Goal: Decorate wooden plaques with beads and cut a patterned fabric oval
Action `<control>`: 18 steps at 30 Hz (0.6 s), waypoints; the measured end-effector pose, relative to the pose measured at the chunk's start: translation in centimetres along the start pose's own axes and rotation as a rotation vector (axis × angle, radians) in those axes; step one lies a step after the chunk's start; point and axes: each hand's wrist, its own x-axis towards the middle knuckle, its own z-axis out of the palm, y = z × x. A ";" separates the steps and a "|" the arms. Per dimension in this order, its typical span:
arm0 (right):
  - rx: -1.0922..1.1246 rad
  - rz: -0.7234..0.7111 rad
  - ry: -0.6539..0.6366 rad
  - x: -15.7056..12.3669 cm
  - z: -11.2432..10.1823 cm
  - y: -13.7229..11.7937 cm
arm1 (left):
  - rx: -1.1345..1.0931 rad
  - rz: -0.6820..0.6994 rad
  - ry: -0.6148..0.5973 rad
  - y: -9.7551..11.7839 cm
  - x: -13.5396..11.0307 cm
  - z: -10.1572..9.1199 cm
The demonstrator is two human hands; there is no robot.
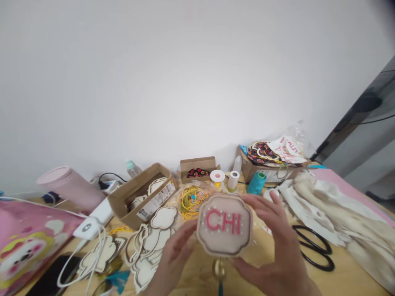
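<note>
Both my hands hold up a scalloped beige plaque (224,225) with raised pink letters reading CHI, ringed by small white beads. My left hand (174,259) grips its lower left edge, and my right hand (271,234) spreads across its right edge. Below the plaque hang a small gold bead (219,269) and a teal tassel (221,288). Pale cloud-shaped wooden cutouts (148,246) lie just left of my left hand, and a tangle of yellow cord (189,201) sits behind the plaque.
On the wooden table (256,263) are black-handled scissors (313,248), cream fabric (333,213), a teal thread cone (256,183), cardboard boxes (142,197), a white spool (217,176), a pink cylinder (70,189), a pink printed bag (27,242) and a black phone (52,275).
</note>
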 end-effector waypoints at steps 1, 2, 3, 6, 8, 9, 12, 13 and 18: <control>-0.010 0.019 -0.018 -0.4 0.6 0.6 | -0.133 -0.013 -0.134 -0.6 0.6 0.2; -0.013 0.035 -0.030 -0.9 1.2 1.2 | -0.237 -0.024 -0.178 -1.1 1.0 0.5; -0.013 0.053 -0.029 -1.3 1.8 1.8 | -0.311 -0.016 -0.184 -1.4 1.3 0.9; -0.013 0.126 -0.036 -2.6 3.5 3.1 | -0.397 -0.064 -0.128 -1.3 1.6 2.7; -0.004 0.167 -0.023 -3.0 4.2 3.6 | -0.412 -0.082 -0.070 -1.0 1.7 4.0; 0.008 0.180 -0.016 -3.2 4.6 3.8 | -0.419 -0.076 -0.035 -1.0 1.8 4.6; 0.050 0.218 0.000 -3.5 5.4 4.2 | -0.393 -0.055 0.072 -1.5 2.2 5.9; 0.059 0.236 0.003 -3.7 5.6 4.4 | -0.363 -0.061 0.092 -1.7 2.4 6.2; 0.088 0.234 -0.014 -3.8 5.8 5.1 | -0.279 -0.102 0.052 -2.0 3.2 6.7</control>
